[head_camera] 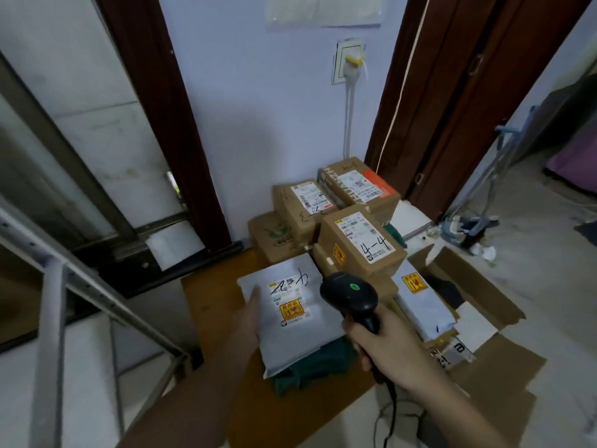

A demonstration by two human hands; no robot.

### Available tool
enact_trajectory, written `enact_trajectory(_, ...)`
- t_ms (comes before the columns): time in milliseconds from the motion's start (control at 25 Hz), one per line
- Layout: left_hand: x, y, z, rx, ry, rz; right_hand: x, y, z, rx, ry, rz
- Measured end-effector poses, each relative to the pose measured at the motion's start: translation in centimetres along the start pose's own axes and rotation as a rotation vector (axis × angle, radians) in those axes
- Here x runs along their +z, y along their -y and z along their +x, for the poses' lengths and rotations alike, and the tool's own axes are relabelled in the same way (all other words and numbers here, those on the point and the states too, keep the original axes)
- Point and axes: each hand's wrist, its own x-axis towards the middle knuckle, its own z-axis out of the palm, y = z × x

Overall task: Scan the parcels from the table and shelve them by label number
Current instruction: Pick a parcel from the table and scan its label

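The left hand (248,321) grips a grey mailer parcel (292,315) by its left edge, thumb on top, holding it tilted above the wooden worktop (210,305). The right hand (384,347) is closed around the handle of a black barcode scanner (350,294), its head just beside the mailer's label, green light lit. Behind, cardboard boxes are stacked; the nearest box (361,244) is marked 4-4. Another grey mailer (423,302) lies to the right, beside an open carton (478,286)
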Motion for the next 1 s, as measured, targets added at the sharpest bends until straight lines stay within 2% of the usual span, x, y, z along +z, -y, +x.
enact_trajectory(200,0.3,0.3,-0.1,0.078,-0.053,-0.134,-1.2,-1.5,2.4,-0.017,0.085,-0.027)
enact_trajectory(440,0.4,-0.1,-2.2,0.237,-0.187,-0.087,-0.5,-1.8,4.6,-0.003,0.156,-0.017)
enact_trajectory(640,0.6,-0.7,-3.7,0.284,-0.2,-0.076,1.0,-1.3,5.7,-0.044,0.221,-0.045)
enact_trajectory(840,0.5,-0.1,-4.1,0.29,-0.16,-0.086,1.7,-1.2,6.4,-0.034,0.234,-0.03)
enact_trajectory(1000,0.2,-0.3,-4.6,0.32,-0.19,-0.095,2.2,-1.1,6.4,-0.039,0.236,-0.047)
